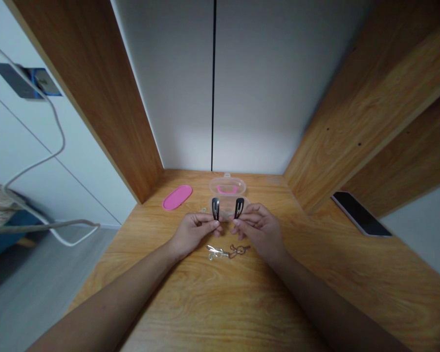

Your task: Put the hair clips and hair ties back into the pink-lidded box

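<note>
My left hand [196, 231] pinches a black snap hair clip [215, 208] upright between thumb and fingers. A matching black hair clip [239, 208] stands upright in my right hand [261, 230], pinched the same way. The two clips are held apart, side by side. Behind them is a clear plastic case [228, 187] with its lid raised and a pink handle; the hands and clips partly hide its lower half. On the table just below my hands lie a silvery hair clip [217, 252] and a brownish hair clip [239, 251], close together.
A pink oval tray or lid [177, 197] lies left of the case. A small pale item [204, 209] is near the case. At the right lies a dark phone [361, 214]. Wooden panels [337, 127] flank the table [220, 303]; a white cable [60, 132] hangs at left.
</note>
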The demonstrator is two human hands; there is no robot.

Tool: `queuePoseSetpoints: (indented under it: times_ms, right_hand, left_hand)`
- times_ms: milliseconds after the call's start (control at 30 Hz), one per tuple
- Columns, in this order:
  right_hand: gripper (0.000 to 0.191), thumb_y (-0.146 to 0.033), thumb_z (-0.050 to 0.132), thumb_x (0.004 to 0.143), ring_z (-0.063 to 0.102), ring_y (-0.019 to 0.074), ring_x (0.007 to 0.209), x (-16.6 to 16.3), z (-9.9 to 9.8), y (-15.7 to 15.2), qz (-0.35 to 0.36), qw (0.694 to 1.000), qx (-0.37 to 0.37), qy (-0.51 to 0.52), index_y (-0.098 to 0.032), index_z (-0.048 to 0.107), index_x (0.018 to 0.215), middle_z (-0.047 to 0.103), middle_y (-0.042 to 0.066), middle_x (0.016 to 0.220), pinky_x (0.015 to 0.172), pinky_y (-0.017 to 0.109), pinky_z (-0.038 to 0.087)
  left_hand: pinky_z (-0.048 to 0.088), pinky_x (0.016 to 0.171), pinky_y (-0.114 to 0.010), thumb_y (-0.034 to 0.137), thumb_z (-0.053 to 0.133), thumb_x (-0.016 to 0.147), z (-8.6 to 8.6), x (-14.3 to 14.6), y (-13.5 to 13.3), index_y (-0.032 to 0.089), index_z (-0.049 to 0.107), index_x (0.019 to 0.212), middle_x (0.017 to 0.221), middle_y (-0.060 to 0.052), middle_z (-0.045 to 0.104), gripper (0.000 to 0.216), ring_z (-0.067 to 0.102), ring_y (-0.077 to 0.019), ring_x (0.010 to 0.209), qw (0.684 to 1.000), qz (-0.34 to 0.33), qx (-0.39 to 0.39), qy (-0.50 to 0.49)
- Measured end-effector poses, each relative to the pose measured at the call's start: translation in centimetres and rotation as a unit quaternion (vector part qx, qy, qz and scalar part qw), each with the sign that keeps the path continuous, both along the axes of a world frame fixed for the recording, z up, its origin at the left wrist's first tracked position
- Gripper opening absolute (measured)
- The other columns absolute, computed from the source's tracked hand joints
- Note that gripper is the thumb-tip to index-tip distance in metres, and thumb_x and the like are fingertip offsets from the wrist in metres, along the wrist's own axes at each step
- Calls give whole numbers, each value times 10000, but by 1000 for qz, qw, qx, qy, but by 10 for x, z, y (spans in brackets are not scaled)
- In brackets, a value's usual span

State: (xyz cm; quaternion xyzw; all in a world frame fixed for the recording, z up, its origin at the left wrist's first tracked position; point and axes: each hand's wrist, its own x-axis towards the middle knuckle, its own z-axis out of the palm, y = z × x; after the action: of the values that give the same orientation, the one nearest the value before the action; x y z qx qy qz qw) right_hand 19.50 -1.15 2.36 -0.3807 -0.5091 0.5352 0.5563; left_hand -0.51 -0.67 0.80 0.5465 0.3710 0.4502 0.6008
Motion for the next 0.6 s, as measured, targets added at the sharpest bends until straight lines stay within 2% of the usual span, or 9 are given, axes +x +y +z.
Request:
queuePoseSetpoints:
  times_ms: [100,233,467,600]
  right_hand:
    - [412,-358,876,640,690,172,551,0,2,1,23,999,-24,-15,-189,670,955,767,44,748,431,228,506]
    - [281,-388,850,664,656,153,544,0,1,2,49,998,-19,-32,-172,739,805,753,60,727,459,246,504]
    - [176,-331,789,731,611,122,610,0,-4,5,98,992,1,-74,-196,774,843,717,10,698,587,246,498]
    - [198,-382,733,784,603,127,615,2,-8,5,91,989,0,-113,-188,752,750,712,16,681,606,254,483]
  left_hand:
    - [458,728,-246,442,782,788,0,-1,0,115,784,805,720,-54,725,327,614,-124,680,1000,-1,12,3]
    - [451,769,-262,429,763,812,-2,-1,0,118,787,822,730,-52,720,312,618,-138,722,1000,-7,27,1]
    - [479,720,-251,429,772,803,-8,-2,2,132,790,787,760,-66,750,297,639,-132,681,1000,-11,-3,-25]
    - [484,695,-237,451,775,790,-6,-1,1,136,780,745,717,-58,746,318,637,-123,652,1000,3,5,-13]
